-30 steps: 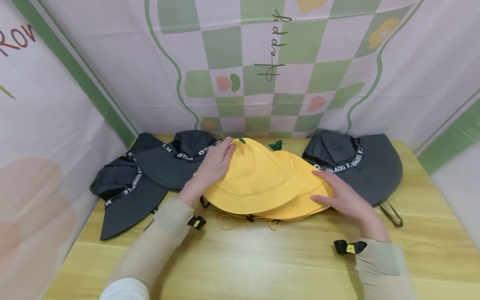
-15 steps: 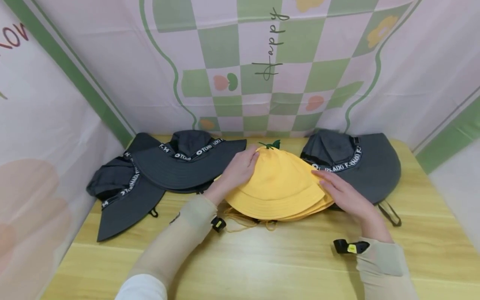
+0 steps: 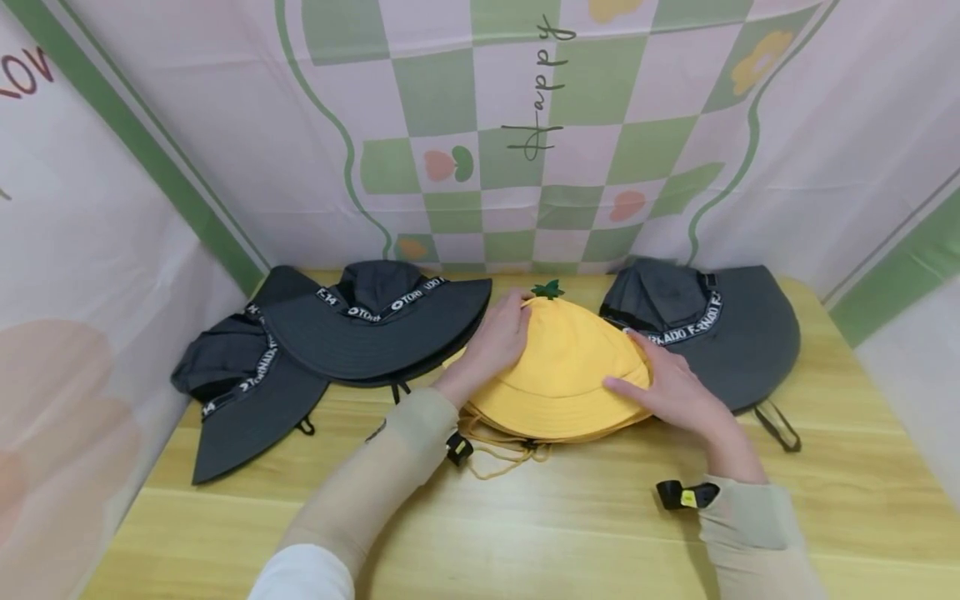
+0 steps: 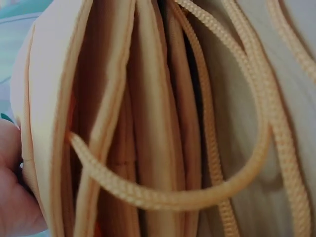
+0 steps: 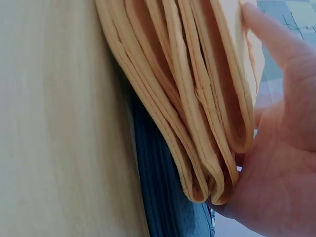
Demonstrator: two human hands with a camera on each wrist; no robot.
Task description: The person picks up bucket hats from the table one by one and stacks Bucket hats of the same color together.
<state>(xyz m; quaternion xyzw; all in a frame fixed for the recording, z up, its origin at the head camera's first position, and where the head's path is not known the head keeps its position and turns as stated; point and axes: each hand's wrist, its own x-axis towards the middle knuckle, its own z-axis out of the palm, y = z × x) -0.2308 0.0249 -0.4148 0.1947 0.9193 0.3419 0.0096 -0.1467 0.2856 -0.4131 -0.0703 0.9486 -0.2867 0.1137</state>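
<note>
A stack of yellow bucket hats (image 3: 558, 350) lies mid-table, crowns toward the back, with a green leaf tuft (image 3: 548, 289) at the top. My left hand (image 3: 498, 333) rests along the left side of the top crown, its fingertips partly hidden. My right hand (image 3: 671, 379) lies against the right side, thumb on the brim and fingers spread farther back. Several layered brims (image 5: 182, 98) show in the right wrist view, next to my palm. In the left wrist view a yellow cord (image 4: 197, 197) loops from the brims, and part of my hand (image 4: 17, 187) touches the outer brim.
Dark grey hats with lettered bands lie around the stack: one at far left (image 3: 255, 392), one overlapping it (image 3: 382, 333), and one at right (image 3: 735, 333) with a strap (image 3: 778, 427). A printed cloth (image 3: 442, 100) hangs behind the wooden table (image 3: 540, 533).
My left hand has brought the top yellow hat rightward onto the other yellow ones, and their brims now line up. My right hand has shifted slightly left, with its thumb over the brim.
</note>
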